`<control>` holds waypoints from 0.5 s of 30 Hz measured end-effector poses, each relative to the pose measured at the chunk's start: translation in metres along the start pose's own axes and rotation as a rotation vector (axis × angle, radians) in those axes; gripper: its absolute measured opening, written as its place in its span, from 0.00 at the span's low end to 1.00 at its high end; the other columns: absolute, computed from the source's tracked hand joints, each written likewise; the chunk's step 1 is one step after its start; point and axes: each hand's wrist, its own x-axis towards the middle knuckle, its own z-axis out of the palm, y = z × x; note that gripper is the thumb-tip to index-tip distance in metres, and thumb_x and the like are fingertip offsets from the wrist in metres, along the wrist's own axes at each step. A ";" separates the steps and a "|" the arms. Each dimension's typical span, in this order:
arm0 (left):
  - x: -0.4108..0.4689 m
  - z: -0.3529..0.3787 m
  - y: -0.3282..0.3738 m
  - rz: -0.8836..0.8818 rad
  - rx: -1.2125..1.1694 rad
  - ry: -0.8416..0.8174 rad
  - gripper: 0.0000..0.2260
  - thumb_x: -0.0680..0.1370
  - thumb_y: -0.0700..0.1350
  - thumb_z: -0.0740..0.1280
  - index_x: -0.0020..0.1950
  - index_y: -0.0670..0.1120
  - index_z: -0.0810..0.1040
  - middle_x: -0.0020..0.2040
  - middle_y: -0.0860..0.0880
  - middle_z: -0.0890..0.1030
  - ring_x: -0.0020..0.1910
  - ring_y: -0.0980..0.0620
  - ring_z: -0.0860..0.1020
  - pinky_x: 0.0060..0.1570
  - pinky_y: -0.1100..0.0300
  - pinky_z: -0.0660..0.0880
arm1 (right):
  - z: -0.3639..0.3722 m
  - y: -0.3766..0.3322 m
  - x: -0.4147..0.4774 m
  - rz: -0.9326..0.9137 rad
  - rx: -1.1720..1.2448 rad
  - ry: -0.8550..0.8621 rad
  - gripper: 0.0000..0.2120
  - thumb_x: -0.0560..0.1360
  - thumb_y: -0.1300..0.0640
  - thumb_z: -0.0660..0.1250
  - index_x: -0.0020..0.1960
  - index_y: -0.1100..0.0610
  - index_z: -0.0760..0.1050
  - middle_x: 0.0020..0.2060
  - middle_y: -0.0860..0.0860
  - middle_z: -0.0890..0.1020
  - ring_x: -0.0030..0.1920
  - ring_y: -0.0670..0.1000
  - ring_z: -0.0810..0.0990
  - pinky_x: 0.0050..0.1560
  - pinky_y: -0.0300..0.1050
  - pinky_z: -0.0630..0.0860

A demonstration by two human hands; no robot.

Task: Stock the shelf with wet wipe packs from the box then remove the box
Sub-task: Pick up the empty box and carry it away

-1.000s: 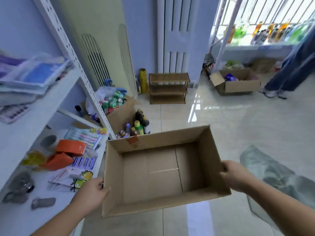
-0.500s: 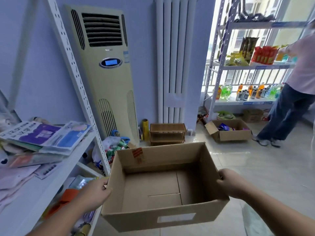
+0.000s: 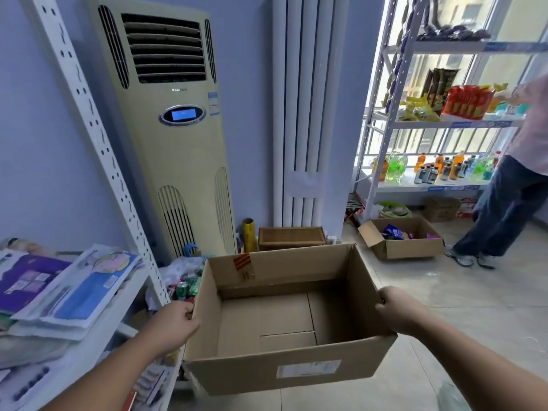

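An open brown cardboard box [image 3: 299,373] hangs in front of me above the floor, with nothing inside it. My left hand [image 3: 172,326] grips its left wall and my right hand [image 3: 398,311] grips its right wall. Flat wet wipe packs [image 3: 80,289] in blue, white and purple lie stacked on the white shelf [image 3: 98,342] at the left, level with the box.
A tall beige air conditioner [image 3: 175,137] and a white radiator [image 3: 302,114] stand against the wall ahead. A bag of cans [image 3: 185,284] sits below the shelf. Another box [image 3: 406,243] lies on the floor by a second rack [image 3: 444,123], where a person [image 3: 510,188] stands.
The box has come up from low over the floor to about shelf height, and my view has tilted up from the floor to the wall. Both hands keep their grip.
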 end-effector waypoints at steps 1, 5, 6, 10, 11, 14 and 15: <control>0.018 -0.002 0.002 0.010 -0.005 -0.006 0.14 0.72 0.53 0.64 0.41 0.41 0.78 0.31 0.42 0.77 0.29 0.51 0.74 0.33 0.58 0.66 | 0.000 -0.003 0.012 0.003 -0.005 0.005 0.07 0.75 0.57 0.62 0.47 0.54 0.78 0.40 0.50 0.82 0.41 0.49 0.81 0.41 0.48 0.81; 0.078 -0.014 0.024 0.034 0.056 -0.027 0.11 0.72 0.52 0.64 0.39 0.44 0.77 0.33 0.44 0.77 0.31 0.50 0.73 0.33 0.57 0.66 | -0.006 -0.009 0.058 0.045 -0.008 0.004 0.07 0.74 0.57 0.63 0.48 0.54 0.79 0.41 0.50 0.83 0.41 0.49 0.82 0.41 0.48 0.81; 0.092 -0.016 0.031 0.034 0.062 -0.027 0.12 0.71 0.53 0.64 0.40 0.44 0.77 0.34 0.44 0.77 0.32 0.50 0.73 0.34 0.56 0.66 | -0.009 -0.007 0.071 0.061 -0.003 0.003 0.08 0.72 0.56 0.62 0.47 0.54 0.79 0.41 0.51 0.83 0.42 0.50 0.82 0.44 0.50 0.82; 0.146 -0.016 0.063 0.056 0.048 -0.030 0.11 0.71 0.50 0.64 0.36 0.43 0.75 0.30 0.45 0.76 0.30 0.50 0.72 0.33 0.56 0.66 | -0.017 0.007 0.126 0.103 0.018 0.004 0.10 0.70 0.55 0.61 0.47 0.53 0.79 0.42 0.51 0.83 0.42 0.51 0.83 0.47 0.53 0.83; 0.157 -0.015 0.072 0.062 0.044 -0.028 0.10 0.72 0.49 0.65 0.35 0.43 0.76 0.29 0.46 0.76 0.29 0.50 0.73 0.33 0.56 0.66 | -0.019 0.009 0.140 0.100 0.012 0.008 0.10 0.70 0.55 0.61 0.47 0.53 0.79 0.42 0.51 0.83 0.43 0.51 0.82 0.47 0.53 0.83; 0.195 -0.008 0.098 0.056 0.030 -0.049 0.11 0.76 0.46 0.66 0.38 0.40 0.76 0.29 0.47 0.75 0.29 0.51 0.71 0.33 0.56 0.65 | -0.028 0.017 0.191 0.091 0.011 0.000 0.09 0.73 0.55 0.62 0.50 0.54 0.78 0.44 0.51 0.83 0.44 0.51 0.82 0.48 0.53 0.83; 0.209 -0.005 0.106 0.055 0.035 -0.045 0.11 0.76 0.46 0.66 0.37 0.41 0.74 0.29 0.47 0.72 0.29 0.51 0.69 0.33 0.57 0.63 | -0.032 0.019 0.210 0.088 0.020 -0.006 0.09 0.74 0.55 0.62 0.51 0.53 0.78 0.44 0.51 0.83 0.45 0.51 0.82 0.48 0.52 0.83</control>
